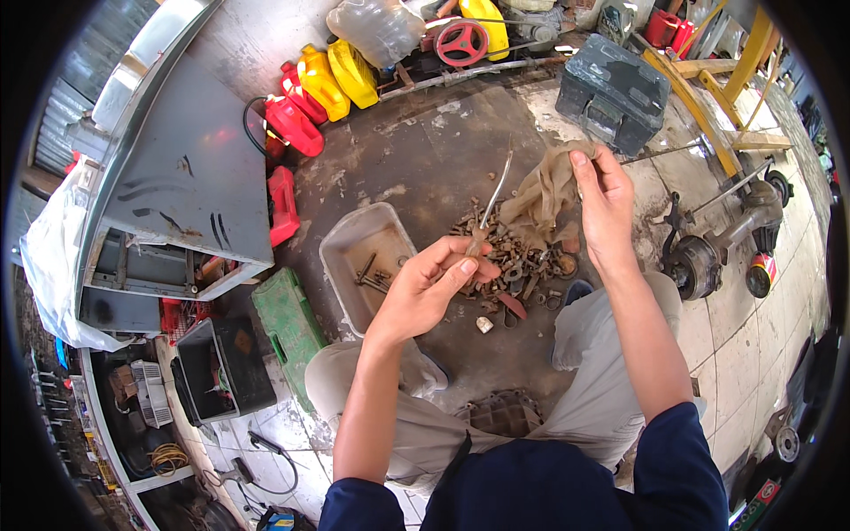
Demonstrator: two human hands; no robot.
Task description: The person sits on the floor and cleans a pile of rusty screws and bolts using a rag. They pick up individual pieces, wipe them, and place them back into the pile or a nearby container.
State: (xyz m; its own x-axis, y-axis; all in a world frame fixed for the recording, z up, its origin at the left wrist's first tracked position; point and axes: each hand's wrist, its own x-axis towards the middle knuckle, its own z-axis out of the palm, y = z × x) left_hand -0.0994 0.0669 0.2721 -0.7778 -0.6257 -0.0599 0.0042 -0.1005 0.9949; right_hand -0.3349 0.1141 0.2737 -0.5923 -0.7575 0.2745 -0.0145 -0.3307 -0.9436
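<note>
The left hand (434, 281) holds a long, thin metal tool (492, 202) by its rusty lower end, pinched between thumb and fingers; its pale shaft rises slantwise up and to the right, over the pile of rusty bolts and nuts (518, 261) on the floor. The right hand (605, 199) grips a crumpled, dirty tan rag (544, 195) by its upper edge, between thumb and fingertips; the cloth hangs in loose folds just right of the tool's shaft, its lower part above the pile.
</note>
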